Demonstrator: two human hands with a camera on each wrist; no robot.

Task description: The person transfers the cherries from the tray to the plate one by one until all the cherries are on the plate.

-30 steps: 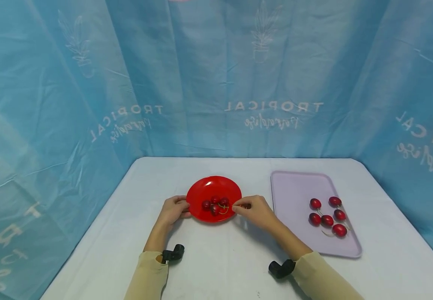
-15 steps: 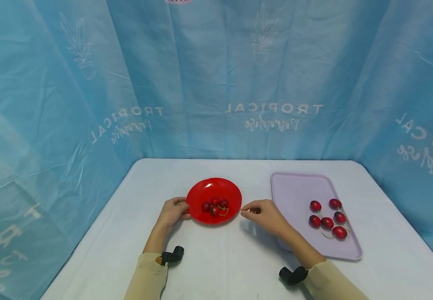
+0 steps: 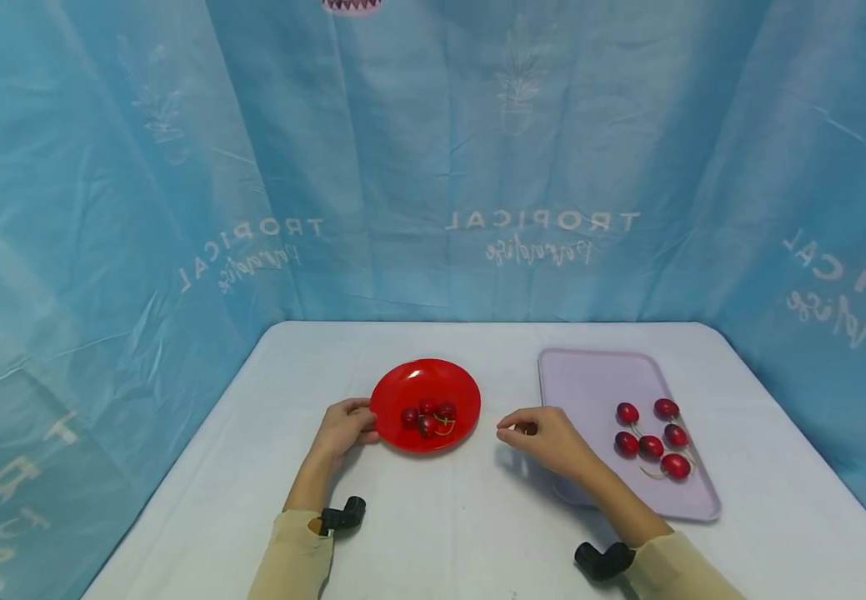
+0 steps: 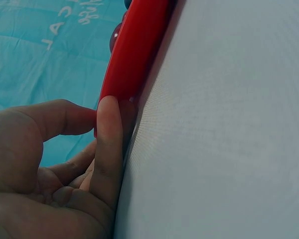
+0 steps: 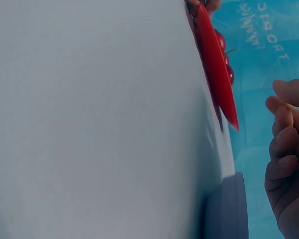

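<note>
My left hand (image 3: 342, 428) pinches the left rim of a red plate (image 3: 395, 392). In the left wrist view, the thumb lies on the upper side of the plate (image 4: 134, 55) and fingers (image 4: 109, 117) lie under its edge. Several dark red cherries (image 3: 427, 426) with green stems rest in the plate. My right hand (image 3: 545, 437) hovers between the plate and a tray, fingers loosely curled and thumb close to the fingertips. The right wrist view shows nothing held in this right hand (image 5: 289, 149); part of its palm is hidden.
A pale purple tray (image 3: 583, 379) stands on the right, with several stemmed cherries (image 3: 651, 448) on its right half. White cloth (image 3: 433, 533) covers the table. Blue printed curtains (image 3: 433, 167) hang behind it and on both sides.
My right hand has drawn back from the plate's right rim, moving right and nearer to me. The left hand keeps its hold, and the cherries in the plate look unmoved.
</note>
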